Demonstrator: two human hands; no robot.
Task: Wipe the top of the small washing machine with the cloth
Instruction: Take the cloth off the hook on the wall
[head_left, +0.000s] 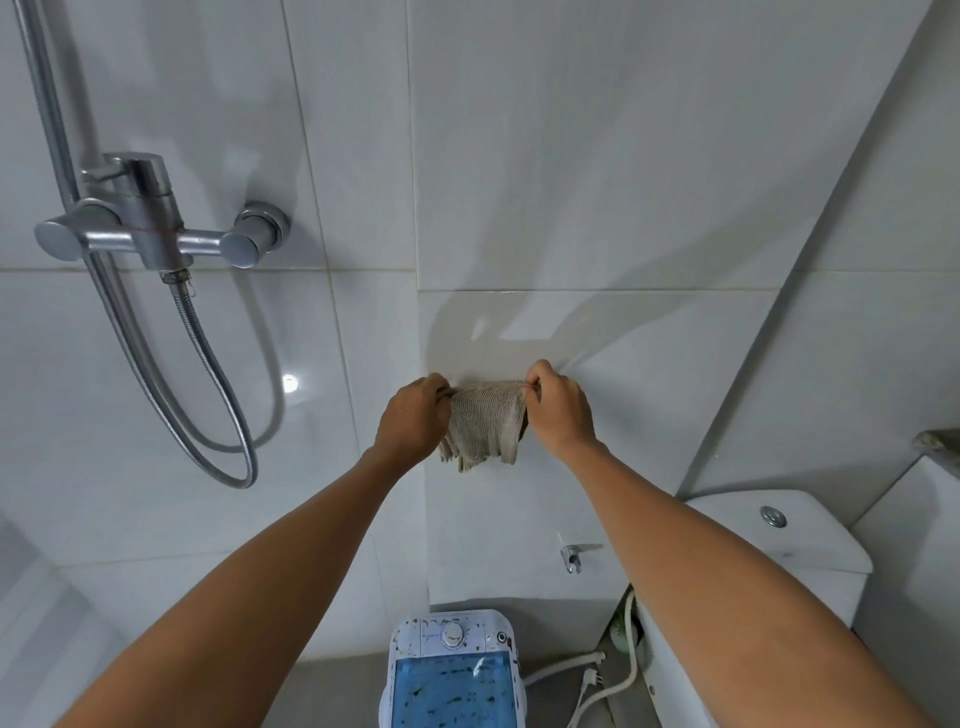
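A beige ribbed cloth (484, 425) hangs folded against the white tiled wall at about chest height. My left hand (413, 418) pinches its upper left corner and my right hand (560, 408) pinches its upper right corner, so the cloth is stretched between them. Far below, at the bottom centre, stands the small washing machine (452, 670): white body, round dial on the back panel, translucent blue lid speckled with dark bits of dirt. Both hands are well above the machine.
A chrome shower mixer (150, 228) with a looping metal hose (228, 415) is on the wall at left. A white toilet cistern (810, 540) stands at right, a small wall tap (571, 556) and white hoses (597, 680) beside the machine. Grey floor below.
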